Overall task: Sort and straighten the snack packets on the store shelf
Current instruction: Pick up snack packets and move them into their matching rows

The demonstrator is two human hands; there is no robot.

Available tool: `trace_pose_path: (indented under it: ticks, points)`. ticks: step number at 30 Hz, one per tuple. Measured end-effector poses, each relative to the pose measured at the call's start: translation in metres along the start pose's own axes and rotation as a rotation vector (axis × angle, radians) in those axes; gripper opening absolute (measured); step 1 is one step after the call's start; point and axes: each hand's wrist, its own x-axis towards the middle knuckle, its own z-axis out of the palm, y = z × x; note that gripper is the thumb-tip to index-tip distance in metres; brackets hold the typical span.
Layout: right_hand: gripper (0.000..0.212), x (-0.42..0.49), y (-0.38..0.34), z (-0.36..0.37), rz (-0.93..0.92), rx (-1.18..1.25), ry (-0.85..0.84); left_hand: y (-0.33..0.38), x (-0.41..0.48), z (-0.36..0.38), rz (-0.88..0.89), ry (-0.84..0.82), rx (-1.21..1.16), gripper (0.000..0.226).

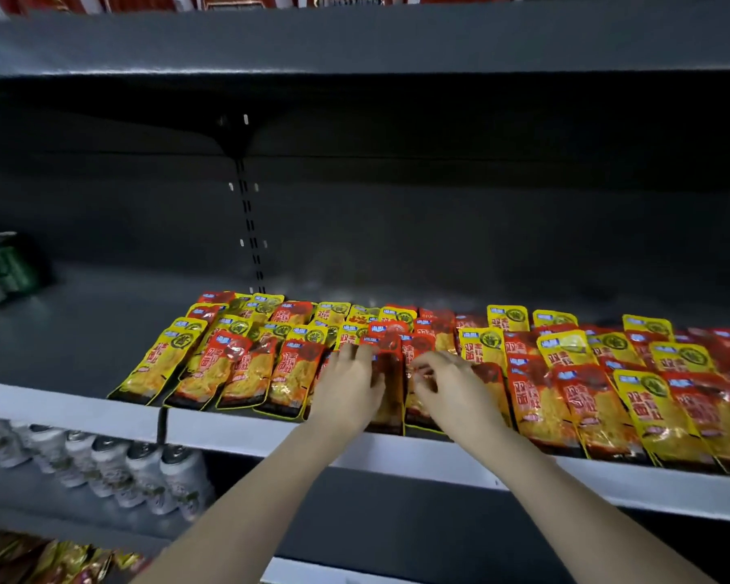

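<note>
Several red and yellow snack packets point(245, 364) lie flat in overlapping rows on the dark shelf point(81, 330), from the middle to the right edge. My left hand point(348, 389) lies palm down on the packets at the shelf's front, fingers straight and touching a red packet point(390, 373). My right hand point(452, 387) sits just right of it, fingers curled and pinching the edge of a neighbouring red packet point(418, 351). Both hands hide the packets under them.
The shelf's left part is bare apart from green cans point(1, 267) at the far left. A white front rail point(60, 404) edges the shelf. Silver cans point(144, 469) stand on the shelf below, more packets point(39, 558) lower left. An upper shelf point(355, 40) overhangs.
</note>
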Motion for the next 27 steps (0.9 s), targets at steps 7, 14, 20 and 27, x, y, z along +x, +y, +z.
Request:
trace_pose_path:
  ticks: [7, 14, 20, 27]
  points:
    - [0.033, 0.02, -0.005, 0.015, -0.093, -0.185, 0.044, -0.007, 0.023, 0.009, 0.001, 0.012, 0.082, 0.045]
    - [0.047, 0.017, -0.004, 0.031, -0.09, -0.241, -0.035, -0.014, 0.019, 0.02, 0.092, 0.045, 0.096, 0.035]
    - [0.041, 0.014, -0.004, 0.03, -0.134, -0.205, -0.006, -0.016, 0.02, 0.022, 0.14, 0.041, 0.071, 0.034]
    - [0.033, 0.031, 0.006, 0.002, -0.057, -0.215, 0.186, -0.017, 0.019, 0.02, 0.188, 0.026, 0.039, 0.034]
